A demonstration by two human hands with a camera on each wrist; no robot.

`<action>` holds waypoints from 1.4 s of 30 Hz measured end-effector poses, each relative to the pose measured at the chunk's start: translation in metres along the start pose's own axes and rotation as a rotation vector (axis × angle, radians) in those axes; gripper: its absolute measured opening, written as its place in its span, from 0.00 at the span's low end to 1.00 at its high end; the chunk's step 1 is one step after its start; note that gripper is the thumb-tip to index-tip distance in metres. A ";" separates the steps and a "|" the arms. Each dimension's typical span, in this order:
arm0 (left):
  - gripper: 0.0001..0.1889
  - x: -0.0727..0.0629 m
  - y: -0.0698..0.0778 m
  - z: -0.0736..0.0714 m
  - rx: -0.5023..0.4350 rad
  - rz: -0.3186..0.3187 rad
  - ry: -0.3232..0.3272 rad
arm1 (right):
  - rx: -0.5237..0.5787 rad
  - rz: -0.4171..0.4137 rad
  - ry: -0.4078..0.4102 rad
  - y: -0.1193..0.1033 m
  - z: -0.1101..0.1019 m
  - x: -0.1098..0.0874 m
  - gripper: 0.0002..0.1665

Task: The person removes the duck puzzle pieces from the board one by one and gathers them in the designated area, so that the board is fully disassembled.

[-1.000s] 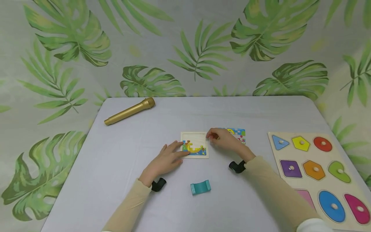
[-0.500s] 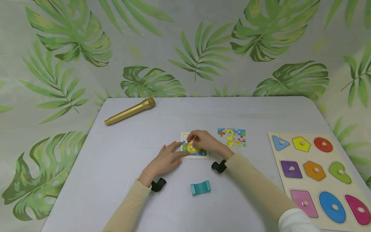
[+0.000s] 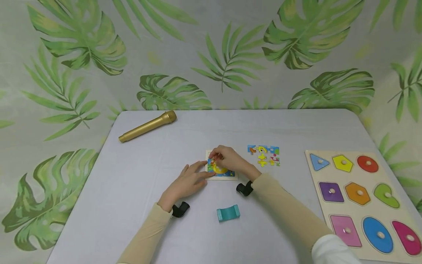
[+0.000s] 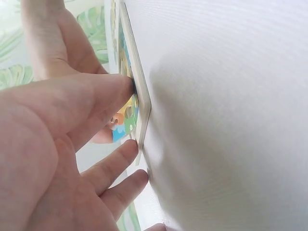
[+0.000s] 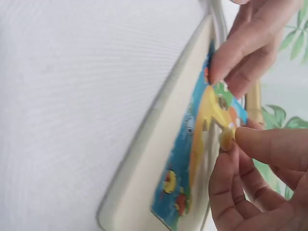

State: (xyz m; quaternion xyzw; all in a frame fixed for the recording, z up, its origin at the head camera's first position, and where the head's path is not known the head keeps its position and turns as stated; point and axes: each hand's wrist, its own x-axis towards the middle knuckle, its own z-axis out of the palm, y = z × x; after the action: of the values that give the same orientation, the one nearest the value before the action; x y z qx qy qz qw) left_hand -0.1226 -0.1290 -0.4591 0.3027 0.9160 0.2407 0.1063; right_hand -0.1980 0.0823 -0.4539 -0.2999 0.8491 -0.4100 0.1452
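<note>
A small jigsaw puzzle in a pale wooden frame lies flat on the table, its lower part filled with blue, green and yellow pieces. My left hand rests at its left side, fingers extended; in the left wrist view the left thumb presses on the front of the puzzle and two fingertips touch the side rim. Over the upper left of the puzzle, my right hand pinches a small puzzle piece with yellow on it between thumb and fingers. The right hand hides the puzzle's middle from the head view.
Several loose puzzle pieces lie right of the frame. A teal curved block sits in front, and a gold toy microphone at the back left. On the right lies a large knobbed shape board.
My right hand has moved left from beside the loose pieces to over the puzzle frame, carrying a piece, then slightly further left. The left hand has stayed in place.
</note>
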 end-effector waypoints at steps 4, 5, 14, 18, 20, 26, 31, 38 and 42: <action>0.18 0.001 0.000 -0.001 0.009 -0.006 -0.006 | 0.005 0.021 0.022 0.003 0.002 0.002 0.13; 0.18 0.001 0.000 -0.001 0.010 -0.006 -0.005 | 0.020 0.036 0.030 0.004 0.002 0.001 0.13; 0.18 0.002 0.001 0.000 0.010 -0.038 -0.013 | 0.141 0.175 0.117 0.025 -0.028 -0.023 0.11; 0.18 0.001 0.002 0.001 0.002 -0.033 0.003 | 0.129 0.229 0.133 0.038 -0.046 -0.043 0.11; 0.18 0.001 0.002 0.001 -0.006 -0.032 0.009 | 0.114 0.246 0.140 0.045 -0.053 -0.051 0.11; 0.18 0.001 0.002 0.002 -0.013 -0.035 0.007 | 0.036 0.256 0.173 0.058 -0.066 -0.067 0.09; 0.18 0.002 0.001 0.003 -0.014 -0.040 0.004 | -0.011 0.247 0.178 0.062 -0.067 -0.069 0.09; 0.18 0.001 0.001 0.003 -0.025 -0.036 0.018 | -0.097 0.209 0.204 0.063 -0.064 -0.069 0.07; 0.18 0.001 0.002 0.002 -0.022 -0.042 0.014 | -0.106 0.196 0.216 0.060 -0.064 -0.070 0.06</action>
State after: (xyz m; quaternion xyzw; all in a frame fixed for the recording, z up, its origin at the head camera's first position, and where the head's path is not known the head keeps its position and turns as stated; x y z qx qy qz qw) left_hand -0.1213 -0.1265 -0.4604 0.2803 0.9203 0.2504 0.1082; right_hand -0.1981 0.1941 -0.4613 -0.1771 0.9054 -0.3782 0.0762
